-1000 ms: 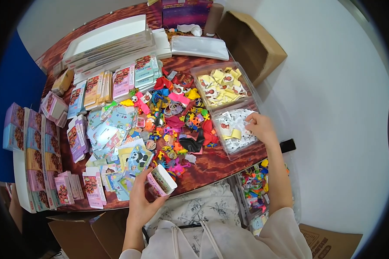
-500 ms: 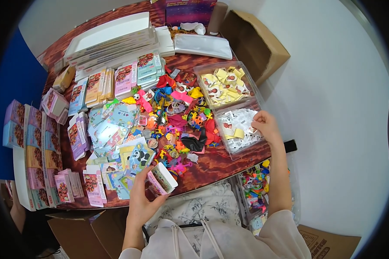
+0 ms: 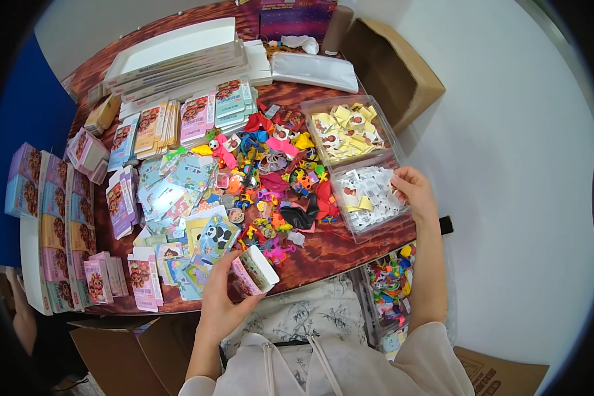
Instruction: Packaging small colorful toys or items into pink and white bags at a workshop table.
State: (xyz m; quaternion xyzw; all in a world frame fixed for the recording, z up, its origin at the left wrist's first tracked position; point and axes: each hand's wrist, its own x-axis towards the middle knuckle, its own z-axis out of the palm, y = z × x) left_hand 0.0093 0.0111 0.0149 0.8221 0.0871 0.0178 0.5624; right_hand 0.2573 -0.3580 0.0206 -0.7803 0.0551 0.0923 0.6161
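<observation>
My left hand (image 3: 222, 297) is closed round a small pink cardboard box (image 3: 256, 270), tilted with its open white end up, at the table's near edge. My right hand (image 3: 414, 191) has its fingertips pinched together over the near compartment of a clear plastic tray (image 3: 354, 232). Small white packets (image 3: 369, 188) fill that compartment, with a few yellowish slips among them. Whatever is between the right fingertips is too small to make out. Folded yellow papers (image 3: 347, 131) lie in the far compartment. Left of the tray spreads a heap of colourful small toys (image 3: 270, 181).
Picture cards (image 3: 178, 188) and stacks of flat printed boxes (image 3: 155, 129) cover the table's left. White trays (image 3: 171, 63) are stacked at the back, near a clear plastic bag pile (image 3: 315, 71). An open carton (image 3: 396, 72) stands far right; a toy-filled bin (image 3: 388, 284) sits below the table edge.
The view has shifted slightly. My left hand and the pink box sit a little farther right. The right hand stays at the white packets, its fingers turned a little.
</observation>
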